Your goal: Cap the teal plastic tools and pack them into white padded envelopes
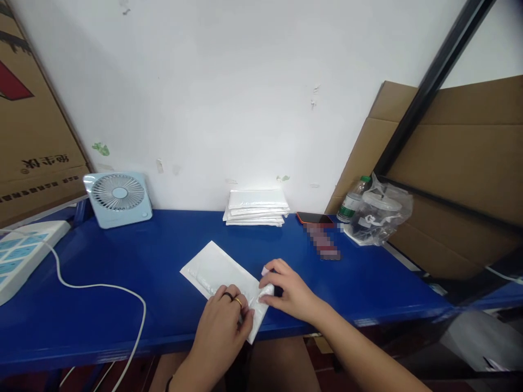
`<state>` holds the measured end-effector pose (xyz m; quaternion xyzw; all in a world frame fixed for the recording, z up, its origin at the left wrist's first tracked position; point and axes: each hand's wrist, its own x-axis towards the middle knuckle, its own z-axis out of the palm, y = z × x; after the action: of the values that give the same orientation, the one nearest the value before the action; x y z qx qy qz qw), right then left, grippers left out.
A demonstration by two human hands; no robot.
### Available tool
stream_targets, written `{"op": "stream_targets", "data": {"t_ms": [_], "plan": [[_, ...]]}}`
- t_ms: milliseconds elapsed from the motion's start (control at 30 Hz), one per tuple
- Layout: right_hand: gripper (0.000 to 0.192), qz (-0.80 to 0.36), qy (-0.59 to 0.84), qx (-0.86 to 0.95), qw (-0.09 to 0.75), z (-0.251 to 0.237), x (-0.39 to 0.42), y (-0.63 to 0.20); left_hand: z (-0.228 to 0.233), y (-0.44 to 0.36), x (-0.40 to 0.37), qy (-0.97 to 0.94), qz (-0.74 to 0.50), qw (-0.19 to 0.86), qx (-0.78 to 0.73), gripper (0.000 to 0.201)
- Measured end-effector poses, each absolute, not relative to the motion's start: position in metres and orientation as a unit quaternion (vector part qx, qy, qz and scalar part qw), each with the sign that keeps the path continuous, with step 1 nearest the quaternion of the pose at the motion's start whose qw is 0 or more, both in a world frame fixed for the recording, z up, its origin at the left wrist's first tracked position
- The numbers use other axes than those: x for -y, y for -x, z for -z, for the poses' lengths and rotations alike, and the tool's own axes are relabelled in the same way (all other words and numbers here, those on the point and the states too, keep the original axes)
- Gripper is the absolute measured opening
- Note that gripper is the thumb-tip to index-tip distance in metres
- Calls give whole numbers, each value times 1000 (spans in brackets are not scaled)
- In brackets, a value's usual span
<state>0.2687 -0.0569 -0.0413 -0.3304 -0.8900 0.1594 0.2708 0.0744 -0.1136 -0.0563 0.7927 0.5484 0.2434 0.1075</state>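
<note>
A flat white padded envelope (223, 280) lies slanted on the blue table (122, 272), near its front edge, and both hands work at its near end: the left hand (223, 326), palm down and wearing two rings, presses it flat, while the right hand (288, 291) pinches the envelope's corner between curled fingers. Behind the envelope a stack of envelopes (256, 208) rests against the wall. Left of the envelope stands a small square fan (118, 197); to its right a crinkled clear bag (379, 213) holds a lidded cup.
</note>
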Motion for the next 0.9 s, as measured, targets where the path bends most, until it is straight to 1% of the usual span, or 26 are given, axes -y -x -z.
{"op": "stream_targets", "data": {"t_ms": [67, 100, 167, 200, 267, 300, 367, 400, 433, 567, 700, 800, 867, 900], "plan": [[16, -72, 283, 921, 256, 44, 66, -273, 58, -75, 111, -795, -245, 103, -545, 16], [20, -49, 252, 938, 232, 45, 71, -275, 57, -75, 110, -796, -247, 104, -543, 15], [34, -28, 219, 956, 193, 50, 80, -276, 56, -75, 109, -794, -252, 110, -543, 14], [42, -21, 221, 957, 184, 53, 84, -275, 54, -74, 110, -793, -252, 115, -543, 15], [52, -2, 257, 949, 181, 60, 90, -270, 50, -71, 112, -798, -252, 134, -531, 7], [53, 8, 280, 943, 179, 64, 92, -266, 48, -68, 113, -809, -248, 147, -512, 14], [48, 29, 317, 933, 169, 70, 96, -259, 45, -61, 115, -837, -237, 166, -465, 49], [44, 37, 328, 930, 162, 71, 97, -255, 44, -58, 116, -849, -230, 170, -445, 61], [41, 42, 335, 928, 156, 71, 98, -252, 43, -55, 116, -856, -223, 170, -434, 65], [32, 65, 328, 931, 146, 64, 101, -247, 42, -47, 112, -862, -210, 182, -424, 41], [22, 78, 291, 942, 149, 54, 97, -249, 38, -47, 107, -870, -212, 174, -409, 23], [19, 54, 277, 944, 173, 46, 89, -250, 32, -46, 103, -876, -231, 140, -401, 21], [22, -4, 302, 930, 208, 39, 82, -247, 24, -45, 98, -878, -246, 100, -398, 25], [25, -51, 324, 915, 233, 36, 77, -244, 19, -45, 94, -879, -251, 78, -399, 27]]}}
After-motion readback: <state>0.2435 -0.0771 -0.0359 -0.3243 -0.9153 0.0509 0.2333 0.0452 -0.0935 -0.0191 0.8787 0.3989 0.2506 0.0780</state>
